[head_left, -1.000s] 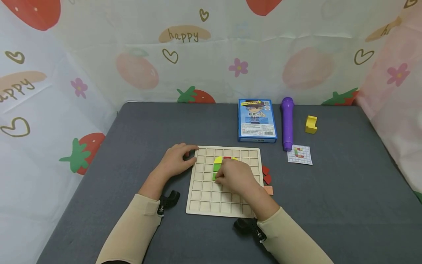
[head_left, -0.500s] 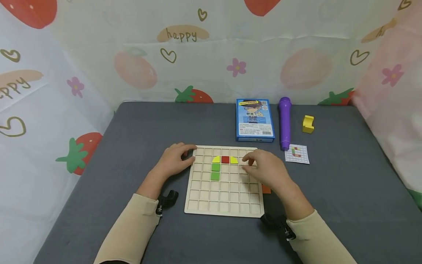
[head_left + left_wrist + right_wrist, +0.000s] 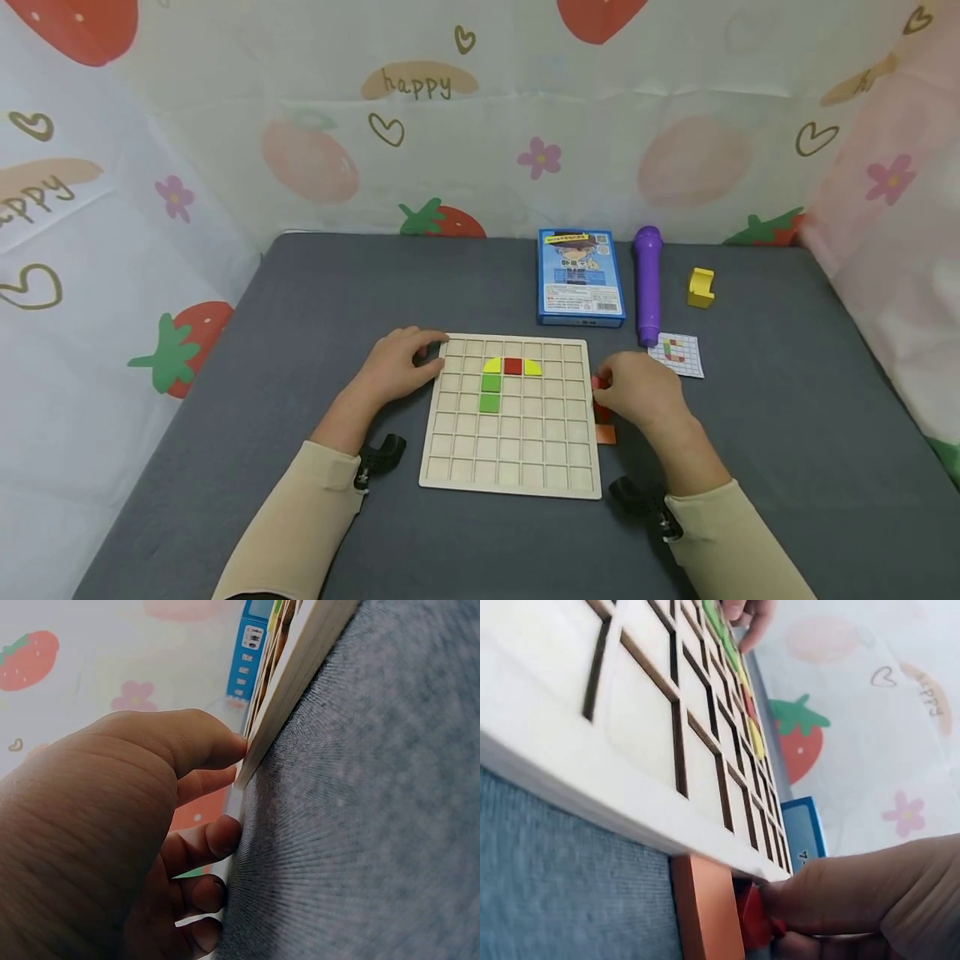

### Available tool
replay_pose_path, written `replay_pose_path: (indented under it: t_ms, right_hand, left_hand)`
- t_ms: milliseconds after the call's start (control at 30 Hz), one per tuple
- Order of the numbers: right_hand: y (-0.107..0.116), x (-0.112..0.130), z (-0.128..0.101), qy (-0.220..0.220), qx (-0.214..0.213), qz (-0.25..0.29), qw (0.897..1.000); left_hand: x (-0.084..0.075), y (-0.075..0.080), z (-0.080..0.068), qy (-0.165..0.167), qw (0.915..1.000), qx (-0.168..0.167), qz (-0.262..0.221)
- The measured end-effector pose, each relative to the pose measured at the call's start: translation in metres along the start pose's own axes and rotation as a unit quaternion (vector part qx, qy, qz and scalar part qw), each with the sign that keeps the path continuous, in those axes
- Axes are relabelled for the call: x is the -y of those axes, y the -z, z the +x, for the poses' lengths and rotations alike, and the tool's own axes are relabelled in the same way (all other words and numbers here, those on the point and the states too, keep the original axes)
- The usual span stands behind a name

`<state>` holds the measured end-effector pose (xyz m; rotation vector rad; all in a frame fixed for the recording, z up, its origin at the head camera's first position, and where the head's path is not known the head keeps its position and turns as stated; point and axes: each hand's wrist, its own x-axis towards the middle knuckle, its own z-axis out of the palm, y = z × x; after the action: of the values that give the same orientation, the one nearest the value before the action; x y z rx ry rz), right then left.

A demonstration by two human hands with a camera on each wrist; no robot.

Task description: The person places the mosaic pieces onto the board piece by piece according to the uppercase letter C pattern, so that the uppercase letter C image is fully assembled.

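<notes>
A pale wooden grid board (image 3: 510,492) lies on the table. Set in its squares are two green squares (image 3: 490,392), a red square (image 3: 513,367) and two yellow pieces with a rounded edge (image 3: 532,367). My left hand (image 3: 397,367) touches the board's left edge near the far corner with thumb and index finger; its other fingers curl loosely in the left wrist view. Beside the board's right edge my right hand (image 3: 641,387) pinches a red block (image 3: 754,915), partly hidden by the fingers. An orange block (image 3: 709,904) lies right by it, against the board.
Behind the board stand a blue box (image 3: 581,279), a purple microphone-shaped stick (image 3: 648,283) and a yellow block with a curved notch (image 3: 701,288). A small pattern card (image 3: 684,357) with a coloured grid lies past my right hand. A printed cloth hangs behind the table.
My right hand has moved from the green squares on the board rightwards to the red blocks beside it. Both green squares now show uncovered. The left hand has stayed at the board's edge.
</notes>
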<state>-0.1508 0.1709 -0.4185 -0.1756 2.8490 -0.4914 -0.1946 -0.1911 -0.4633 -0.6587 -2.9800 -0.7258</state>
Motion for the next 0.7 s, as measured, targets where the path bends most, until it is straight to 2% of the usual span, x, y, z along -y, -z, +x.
replay_pose_path:
  t_ms: [133, 267, 467, 700]
  right_hand:
    - [-0.001, 0.002, 0.004, -0.002, 0.002, -0.013, 1.0]
    - [0.006, 0.003, 0.008, 0.013, -0.014, -0.012, 1.0]
    - [0.017, 0.007, 0.004, 0.026, -0.034, 0.025, 0.999]
    - [0.015, 0.024, -0.009, 0.096, -0.061, 0.073, 0.991]
  left_hand:
    - [0.002, 0.0, 0.0, 0.0, 1.0, 0.0, 0.001]
    - [0.005, 0.0, -0.001, 0.004, 1.0, -0.003, 0.003]
    - [0.004, 0.0, -0.001, 0.003, 1.0, 0.004, -0.001]
    - [0.002, 0.0, -0.001, 0.0, 1.0, 0.001, -0.008]
